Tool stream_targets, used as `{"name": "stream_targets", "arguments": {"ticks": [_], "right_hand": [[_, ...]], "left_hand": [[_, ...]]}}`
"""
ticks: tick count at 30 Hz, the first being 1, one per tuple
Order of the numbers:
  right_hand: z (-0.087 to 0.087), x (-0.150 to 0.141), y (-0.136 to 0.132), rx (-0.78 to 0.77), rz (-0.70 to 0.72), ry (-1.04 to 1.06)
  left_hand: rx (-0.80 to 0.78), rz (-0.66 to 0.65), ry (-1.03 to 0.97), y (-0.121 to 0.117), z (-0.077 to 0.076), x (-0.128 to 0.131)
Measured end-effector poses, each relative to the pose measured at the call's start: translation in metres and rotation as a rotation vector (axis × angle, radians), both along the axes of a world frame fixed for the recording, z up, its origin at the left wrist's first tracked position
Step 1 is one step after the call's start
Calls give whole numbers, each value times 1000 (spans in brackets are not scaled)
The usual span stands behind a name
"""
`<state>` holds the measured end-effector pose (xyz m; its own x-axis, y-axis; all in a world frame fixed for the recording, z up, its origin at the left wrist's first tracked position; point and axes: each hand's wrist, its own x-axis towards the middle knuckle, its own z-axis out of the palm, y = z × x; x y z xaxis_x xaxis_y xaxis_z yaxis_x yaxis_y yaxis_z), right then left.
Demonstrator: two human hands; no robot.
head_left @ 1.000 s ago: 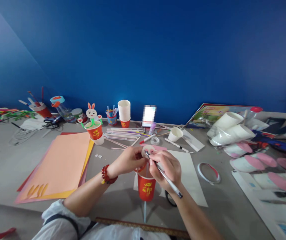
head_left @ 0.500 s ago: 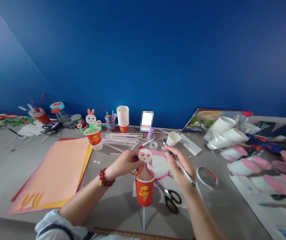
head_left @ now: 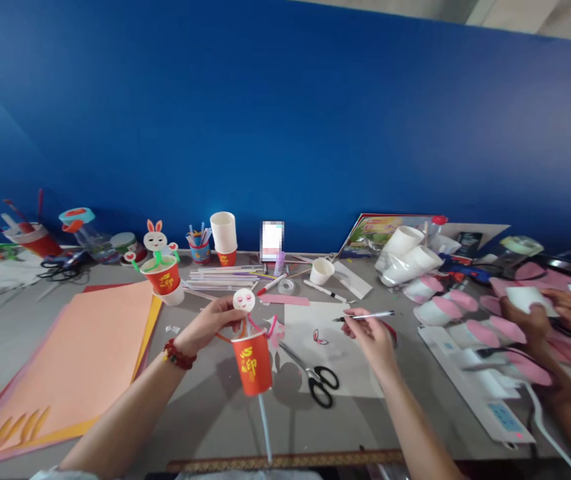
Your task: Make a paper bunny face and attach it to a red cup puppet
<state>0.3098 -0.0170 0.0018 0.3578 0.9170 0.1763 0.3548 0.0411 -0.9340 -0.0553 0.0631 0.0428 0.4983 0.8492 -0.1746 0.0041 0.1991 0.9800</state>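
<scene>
My left hand (head_left: pixel 219 317) pinches the edge of a white paper disc with a drawn face (head_left: pixel 244 300), held above a red paper cup (head_left: pixel 252 365). The cup tilts slightly, and a pale straw (head_left: pixel 265 427) comes out of its bottom. Pink and orange strips rise inside the cup below the disc. In my right hand (head_left: pixel 372 331) is a pen (head_left: pixel 372 315), lying nearly level between the fingers above a white paper sheet (head_left: pixel 348 380). Two small pink-and-black ear shapes (head_left: pixel 320 337) lie on that sheet. Black-handled scissors (head_left: pixel 321 385) rest beside the cup.
A rabbit figure in a red cup (head_left: pixel 160 275) stands at back left, behind orange paper sheets (head_left: pixel 100 347). Straws (head_left: pixel 225 279), tape (head_left: pixel 286 287) and a white cup (head_left: pixel 322 271) lie behind my hands. At right, another person's hands (head_left: pixel 535 323) hold a white piece and a marker.
The view has swung right, bringing another person's hands in. My right hand has moved away from the disc with the pen, now turned nearly level. The cup has tilted.
</scene>
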Motion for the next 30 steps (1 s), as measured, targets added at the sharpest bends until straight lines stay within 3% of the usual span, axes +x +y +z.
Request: {"name": "stream_targets", "arguments": {"ticks": [5,8,10,16,23,27,30], "right_hand": [[5,-16,5,-15,64,204],[9,-33,13,-6,152,208],[12,-36,20,40,137,173],[12,8,29,124,-86,57],[-2,66,6,61,-257,-112],[-3,62,-2,85,-258,-93],[3,36,1,63,-140,-91]], "left_hand": [[38,73,37,-5,8,-13],[96,20,61,-7,13,-14],[88,15,44,-8,13,-14],[-63,199,-66,-3,-5,-38],[-109,295,-106,5,-20,-62],[-111,243,-61,5,-21,-57],[-51,171,23,1,-19,-48]]}}
